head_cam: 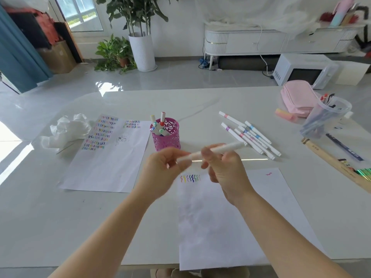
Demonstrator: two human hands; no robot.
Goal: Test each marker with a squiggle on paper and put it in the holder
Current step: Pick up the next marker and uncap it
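Above the top edge of the near paper sheet (230, 217), we hold one white marker (218, 150) in both hands, clear of the tabletop (60, 227). The fingers of our left hand (164, 169) pinch its left end, and those of our right hand (224, 171) curl round the barrel. Just behind our hands stands the pink cut-out holder (168, 141), with several markers (160, 125) upright in it. To its right lies a loose heap of white markers (253, 137). A row of coloured squiggles (190, 178) shows between our wrists on the near sheet. A second sheet (108, 163), a crumpled tissue (66, 130), a pink pencil case (299, 99) and a clear plastic jug (325, 119) lie around. The held marker is blurred, so we cannot tell its colour or whether it is capped.
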